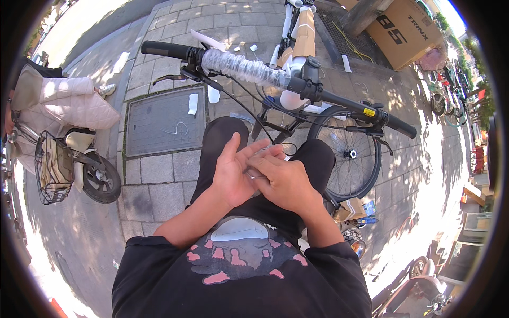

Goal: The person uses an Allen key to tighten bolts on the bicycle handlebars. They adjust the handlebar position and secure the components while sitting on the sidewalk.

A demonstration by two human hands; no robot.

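My left hand (pixel 238 175) is palm up with curved fingers, just below the bike's handlebar (pixel 339 103). My right hand (pixel 283 183) lies over it, its fingers closed on the left palm around something small and silvery, mostly hidden. Both hands are between my dark-trousered knees (pixel 221 135). In front of me the handlebar has black grips and brake levers, with crinkled clear wrapping (pixel 238 68) on its left part. A bike wheel (pixel 344 175) stands right of my legs, and a frame part padded with brown cardboard (pixel 303 37) is beyond the bar.
A parked scooter (pixel 93 180) with a quilted pink cover and basket is at left. A large cardboard box (pixel 403 47) leans by a trunk at upper right, with several bicycles (pixel 445 100) beyond. A metal cover (pixel 148 127), paper scraps and small packages (pixel 355 209) lie on the paving.
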